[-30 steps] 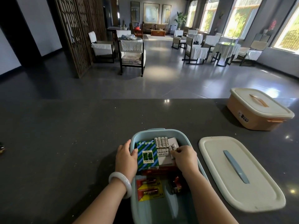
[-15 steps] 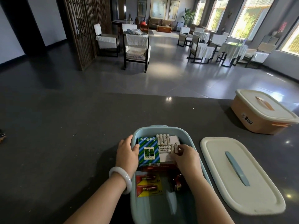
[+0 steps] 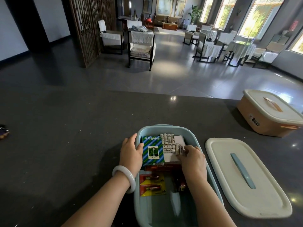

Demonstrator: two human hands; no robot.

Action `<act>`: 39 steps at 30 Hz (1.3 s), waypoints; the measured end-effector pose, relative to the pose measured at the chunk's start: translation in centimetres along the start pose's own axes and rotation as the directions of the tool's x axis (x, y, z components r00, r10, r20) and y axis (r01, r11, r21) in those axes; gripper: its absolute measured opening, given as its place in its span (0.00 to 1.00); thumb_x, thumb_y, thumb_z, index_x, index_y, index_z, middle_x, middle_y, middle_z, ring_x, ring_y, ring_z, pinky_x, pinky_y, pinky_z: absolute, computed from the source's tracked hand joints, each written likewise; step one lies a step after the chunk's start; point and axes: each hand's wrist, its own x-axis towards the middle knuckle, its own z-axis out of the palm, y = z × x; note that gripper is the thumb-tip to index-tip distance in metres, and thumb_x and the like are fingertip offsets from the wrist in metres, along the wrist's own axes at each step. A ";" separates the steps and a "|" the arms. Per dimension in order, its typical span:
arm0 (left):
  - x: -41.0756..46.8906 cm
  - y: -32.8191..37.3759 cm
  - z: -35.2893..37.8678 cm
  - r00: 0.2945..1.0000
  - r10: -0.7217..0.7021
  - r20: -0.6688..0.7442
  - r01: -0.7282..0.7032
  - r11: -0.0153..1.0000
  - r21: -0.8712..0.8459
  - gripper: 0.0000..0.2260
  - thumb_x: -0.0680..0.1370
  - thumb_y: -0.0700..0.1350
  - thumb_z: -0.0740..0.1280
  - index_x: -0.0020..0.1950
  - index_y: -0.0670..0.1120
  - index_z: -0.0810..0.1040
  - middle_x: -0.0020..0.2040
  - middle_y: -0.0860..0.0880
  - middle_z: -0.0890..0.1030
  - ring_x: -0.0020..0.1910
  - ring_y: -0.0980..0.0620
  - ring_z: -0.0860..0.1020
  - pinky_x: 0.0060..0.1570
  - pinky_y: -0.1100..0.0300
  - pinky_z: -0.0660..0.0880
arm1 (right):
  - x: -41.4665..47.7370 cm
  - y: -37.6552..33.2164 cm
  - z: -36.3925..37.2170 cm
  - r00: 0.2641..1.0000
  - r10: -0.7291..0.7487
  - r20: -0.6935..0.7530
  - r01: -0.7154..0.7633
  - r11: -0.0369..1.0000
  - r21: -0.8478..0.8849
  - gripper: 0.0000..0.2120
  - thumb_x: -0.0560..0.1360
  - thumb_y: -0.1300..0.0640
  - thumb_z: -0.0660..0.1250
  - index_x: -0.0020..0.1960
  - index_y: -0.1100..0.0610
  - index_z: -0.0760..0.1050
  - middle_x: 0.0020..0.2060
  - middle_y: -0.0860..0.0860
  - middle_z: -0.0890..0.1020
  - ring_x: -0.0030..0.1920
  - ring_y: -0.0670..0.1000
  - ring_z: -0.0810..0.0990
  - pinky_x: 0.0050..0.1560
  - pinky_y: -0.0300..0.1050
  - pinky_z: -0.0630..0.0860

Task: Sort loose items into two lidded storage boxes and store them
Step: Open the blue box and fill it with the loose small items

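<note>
The counter [image 3: 65,145] is dark, speckled and polished. At 6 o'clock on it sits the open blue box [image 3: 213,182], smooth rounded plastic. Its cream lid [image 3: 221,161] lies flat at 4 o'clock, and the orange box [image 3: 262,123] is lidded at 2 o'clock. Inside the blue box, a striped carton [image 3: 152,151] lies at 11 o'clock: light, stiff card, best taken by its long edges. The batteries [image 3: 168,149] beside it are small, dense, slick cylinders that will likely roll, so I would pinch them across the middle. My hands are apart. My left hand [image 3: 131,153] rests loosely on the rim, thumb on the carton. My right hand [image 3: 193,159] curls its fingertips onto the batteries.
</note>
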 end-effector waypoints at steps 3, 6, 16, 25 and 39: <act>0.0 0.0 0.0 1.000 -0.002 0.000 0.002 1.000 -0.020 0.21 0.82 0.47 0.60 0.75 0.49 0.64 0.65 0.49 0.70 0.48 0.61 0.69 0.30 0.78 0.70 | 0.0 0.0 0.0 1.000 -0.009 -0.004 0.009 1.000 0.004 0.12 0.75 0.57 0.70 0.58 0.56 0.80 0.43 0.46 0.71 0.41 0.48 0.71 0.45 0.44 0.72; 0.0 0.1 -0.1 1.000 -0.004 0.003 0.004 1.000 -0.029 0.21 0.82 0.47 0.60 0.75 0.49 0.64 0.65 0.49 0.70 0.47 0.61 0.70 0.29 0.78 0.70 | 0.0 -0.1 -0.1 1.000 -0.007 0.008 0.007 1.000 0.000 0.12 0.75 0.56 0.70 0.58 0.55 0.80 0.43 0.45 0.72 0.43 0.48 0.72 0.47 0.45 0.74; -0.1 0.3 -0.2 1.000 -0.013 0.022 0.014 0.999 -0.033 0.21 0.82 0.47 0.60 0.75 0.49 0.64 0.65 0.49 0.70 0.51 0.59 0.71 0.30 0.71 0.70 | 0.0 -0.1 -0.1 1.000 0.002 0.002 -0.002 1.000 0.006 0.15 0.73 0.54 0.72 0.59 0.55 0.78 0.43 0.44 0.70 0.42 0.45 0.69 0.44 0.41 0.67; -0.2 0.3 -0.3 1.000 -0.018 0.021 0.019 1.000 -0.022 0.21 0.82 0.47 0.60 0.75 0.50 0.64 0.64 0.50 0.70 0.49 0.60 0.70 0.27 0.71 0.69 | -0.1 0.0 0.0 1.000 0.005 0.027 -0.005 1.000 -0.005 0.14 0.74 0.54 0.72 0.58 0.56 0.79 0.45 0.46 0.71 0.42 0.47 0.71 0.44 0.43 0.70; -0.1 0.2 -0.2 1.000 0.002 -0.001 -0.002 1.000 0.027 0.21 0.82 0.47 0.61 0.75 0.49 0.64 0.67 0.48 0.70 0.50 0.61 0.68 0.29 0.77 0.70 | -0.2 0.0 -0.4 1.000 0.003 0.029 -0.005 0.999 0.051 0.16 0.73 0.55 0.72 0.60 0.56 0.78 0.49 0.46 0.74 0.42 0.45 0.72 0.45 0.42 0.73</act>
